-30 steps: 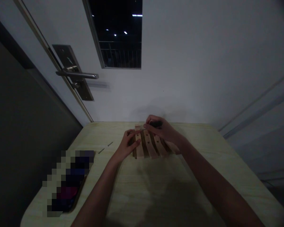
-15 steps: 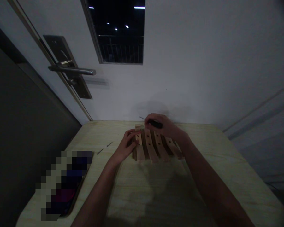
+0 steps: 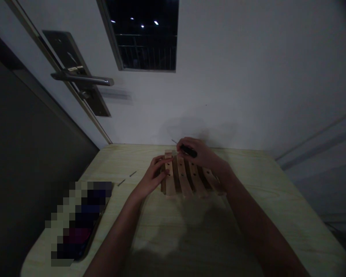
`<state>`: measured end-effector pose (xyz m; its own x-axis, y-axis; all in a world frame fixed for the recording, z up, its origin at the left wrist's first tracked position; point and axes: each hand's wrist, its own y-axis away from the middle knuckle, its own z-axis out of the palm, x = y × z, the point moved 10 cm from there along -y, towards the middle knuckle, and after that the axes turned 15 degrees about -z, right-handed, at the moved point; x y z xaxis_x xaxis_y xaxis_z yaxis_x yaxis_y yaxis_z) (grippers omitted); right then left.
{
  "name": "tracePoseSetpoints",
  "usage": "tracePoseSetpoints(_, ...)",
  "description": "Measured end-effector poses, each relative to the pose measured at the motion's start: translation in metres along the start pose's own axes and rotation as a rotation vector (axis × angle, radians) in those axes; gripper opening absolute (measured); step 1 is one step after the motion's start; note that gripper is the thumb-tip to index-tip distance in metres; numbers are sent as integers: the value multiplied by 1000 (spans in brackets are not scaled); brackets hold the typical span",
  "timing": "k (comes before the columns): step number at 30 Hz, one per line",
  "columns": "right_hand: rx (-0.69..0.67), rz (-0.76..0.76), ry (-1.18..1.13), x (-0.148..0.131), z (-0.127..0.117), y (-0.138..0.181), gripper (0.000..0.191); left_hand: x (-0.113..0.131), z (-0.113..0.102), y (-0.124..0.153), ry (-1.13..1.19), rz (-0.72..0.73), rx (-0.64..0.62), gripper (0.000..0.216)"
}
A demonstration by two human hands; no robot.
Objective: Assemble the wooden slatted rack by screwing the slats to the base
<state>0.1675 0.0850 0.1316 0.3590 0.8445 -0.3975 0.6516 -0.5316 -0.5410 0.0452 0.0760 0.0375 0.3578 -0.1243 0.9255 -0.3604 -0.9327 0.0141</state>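
A small wooden slatted piece (image 3: 187, 179) with drilled holes lies at the far middle of the light wooden table (image 3: 190, 231). My left hand (image 3: 152, 175) rests on its left edge, fingers curled against the outer slat. My right hand (image 3: 200, 154) hovers over the far side of the slats, closed around a dark-handled screwdriver (image 3: 187, 150) whose thin shaft points up and to the left.
Two small screws (image 3: 127, 178) lie on the table left of the slats. A blurred-out flat object (image 3: 80, 219) sits at the near left. A white wall stands just behind the table, with a door and its metal handle (image 3: 82, 79) to the left.
My right hand has lifted the screwdriver tip off the slats, so it now points up-left. My left hand stays on the left slat. The view tilted down slightly.
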Motion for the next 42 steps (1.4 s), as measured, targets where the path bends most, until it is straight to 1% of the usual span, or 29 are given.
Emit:
tracePoseSetpoints(5, 5, 20, 14, 0, -2, 0, 11, -2, 3, 0, -8, 22, -28, 33)
tracePoseSetpoints(9, 5, 28, 9, -2, -3, 0, 13, -3, 3, -1, -12, 40, -26, 34)
tracePoseSetpoints(20, 3, 7, 5, 1, 0, 1, 12, 1, 3, 2, -37, 27, -23, 35)
tracePoseSetpoints(26, -4, 47, 12, 2, -1, 1, 11, 2, 2, 2, -20, 22, -28, 35)
tracePoseSetpoints(31, 3, 41, 8, 1, -2, 1, 11, 5, 2, 2, 2, 16, -24, 36)
tracePoseSetpoints(32, 6, 39, 1, 2, -2, 1, 11, 6, -2, 2, -7, 16, 2, 35)
tracePoseSetpoints(34, 8, 36, -12, 2, -1, 1, 11, 7, -19, 3, -61, 8, 116, 30)
tracePoseSetpoints(36, 6, 30, -19, 3, -1, 1, 10, 8, -49, 9, -168, -26, 309, 24)
tracePoseSetpoints(37, 6, 25, -19, 3, -1, 1, 9, 8, -63, 13, -274, -66, 403, 22)
tracePoseSetpoints(38, 7, 21, -21, 2, -1, 1, 9, 7, -75, 17, -404, -120, 468, 19)
tracePoseSetpoints(39, 7, 19, -23, 2, -1, 1, 9, 5, -85, 22, -540, -182, 506, 18)
tracePoseSetpoints(42, 6, 29, -26, 3, -2, 0, 10, -7, -102, 34, -870, -390, 533, 18)
